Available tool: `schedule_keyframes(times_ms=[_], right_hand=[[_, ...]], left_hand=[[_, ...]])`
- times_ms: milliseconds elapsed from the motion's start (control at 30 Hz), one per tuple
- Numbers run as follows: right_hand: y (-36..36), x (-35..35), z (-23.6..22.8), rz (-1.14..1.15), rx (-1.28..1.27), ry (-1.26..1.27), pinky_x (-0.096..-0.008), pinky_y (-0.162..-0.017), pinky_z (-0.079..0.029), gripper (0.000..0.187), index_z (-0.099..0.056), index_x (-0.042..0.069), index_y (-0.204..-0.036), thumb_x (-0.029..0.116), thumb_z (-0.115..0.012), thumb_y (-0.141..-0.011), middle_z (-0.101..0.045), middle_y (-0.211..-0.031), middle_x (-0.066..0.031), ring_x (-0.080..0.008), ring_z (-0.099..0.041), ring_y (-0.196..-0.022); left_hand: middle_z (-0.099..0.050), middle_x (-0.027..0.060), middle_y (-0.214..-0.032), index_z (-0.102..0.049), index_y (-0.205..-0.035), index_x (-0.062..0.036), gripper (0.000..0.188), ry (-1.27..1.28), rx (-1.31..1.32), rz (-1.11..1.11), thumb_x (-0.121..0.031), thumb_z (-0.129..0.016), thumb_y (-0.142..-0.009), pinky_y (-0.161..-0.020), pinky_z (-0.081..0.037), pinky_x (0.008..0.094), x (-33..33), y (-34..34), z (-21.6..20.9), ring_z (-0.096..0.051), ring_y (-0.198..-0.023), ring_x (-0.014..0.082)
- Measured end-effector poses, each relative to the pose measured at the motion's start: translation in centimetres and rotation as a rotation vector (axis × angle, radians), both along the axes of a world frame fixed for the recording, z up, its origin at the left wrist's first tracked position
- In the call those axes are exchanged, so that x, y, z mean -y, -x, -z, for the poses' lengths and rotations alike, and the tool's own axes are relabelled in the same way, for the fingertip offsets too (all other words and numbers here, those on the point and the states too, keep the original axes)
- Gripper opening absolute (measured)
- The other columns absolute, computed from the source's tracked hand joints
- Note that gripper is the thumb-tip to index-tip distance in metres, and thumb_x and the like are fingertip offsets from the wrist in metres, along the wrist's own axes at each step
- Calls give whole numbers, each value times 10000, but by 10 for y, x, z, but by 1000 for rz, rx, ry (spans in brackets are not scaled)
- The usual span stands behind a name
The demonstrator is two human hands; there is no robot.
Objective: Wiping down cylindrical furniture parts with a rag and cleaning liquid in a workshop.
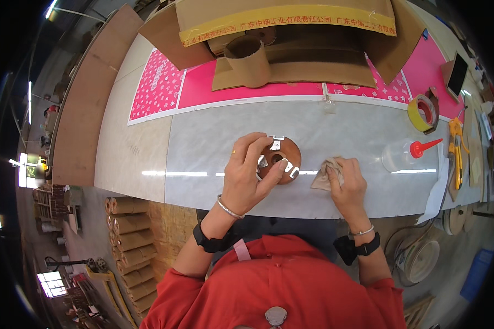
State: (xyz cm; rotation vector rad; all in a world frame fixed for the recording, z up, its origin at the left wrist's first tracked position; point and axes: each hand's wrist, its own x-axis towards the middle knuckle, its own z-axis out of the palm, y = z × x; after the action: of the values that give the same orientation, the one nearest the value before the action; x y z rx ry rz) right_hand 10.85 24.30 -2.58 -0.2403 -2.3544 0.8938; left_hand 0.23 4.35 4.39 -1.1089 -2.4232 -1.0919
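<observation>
1. Brown disc (291,151): sits on near side of cardboard box (307,8), well apart from it, over grey worktop (214,137). Has a centre hole and silver metal fittings (276,145) on upper face. Can't tell if fully resting on worktop or slightly lifted.
2. Left hand (243,178): half-curled on near side of box, has hold of disc by its left side. Fingers at far-left rim, thumb across upper face close to centre hole.
3. Right hand (349,183): also near side of box, further right. Closed in on pale cloth (320,181), thumb and fingers bunching it. Cloth apart from disc.
4. Cardboard tube (252,66): stands at box's open front, on a flap.
5. Pink sheets (200,90): spread beneath box and out to both sides.
6. Phone (457,74): right of box. Yellow tape roll (413,116): right of box, slightly nearer.
7. Clear bottle (392,158) with red nozzle: right of box, nearer again. Yellow cutter (458,159): further right.
8. Brown rolls (134,223): stacked left and near side of box, below worktop level.
</observation>
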Motion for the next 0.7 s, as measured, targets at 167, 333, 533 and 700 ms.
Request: schedule_keyframes(times_ms=[167,333,533,700], right_hand=[[2,0,1,4,-7,-11,-355,-555,-472,169,-598,51,-962,120,-658,-821,-561,-837,-103,-289,-596,-676],[2,1,0,5,6,-16,-351,-564,-476,175,-599,42,-966,122,-659,-822,-572,-854,-112,-292,-602,-689],[1,0,0,3,19,-21,-352,-570,-477,180,-598,35,-973,121,-657,-826,-575,-864,-122,-296,-604,-694],[2,1,0,0,23,-36,-356,-580,-477,185,-596,31,-977,115,-656,-824,-576,-866,-126,-304,-600,-709]], left_hand=[[-531,161,-1117,-562,-1091,-4,390,-63,44,-4,-138,-725,-763,-792,-513,332,-1,0,1,-597,-940,267],[-529,169,-1115,-552,-1095,-6,419,-144,61,8,-148,-742,-750,-800,-506,344,0,2,5,-570,-979,280],[-511,185,-1138,-542,-1105,10,463,-195,80,8,-188,-756,-745,-783,-493,359,7,2,8,-550,-975,313],[-511,185,-1168,-550,-1173,-4,530,-70,-19,-57,-219,-768,-740,-841,-460,375,29,-19,10,-526,-1025,321]])
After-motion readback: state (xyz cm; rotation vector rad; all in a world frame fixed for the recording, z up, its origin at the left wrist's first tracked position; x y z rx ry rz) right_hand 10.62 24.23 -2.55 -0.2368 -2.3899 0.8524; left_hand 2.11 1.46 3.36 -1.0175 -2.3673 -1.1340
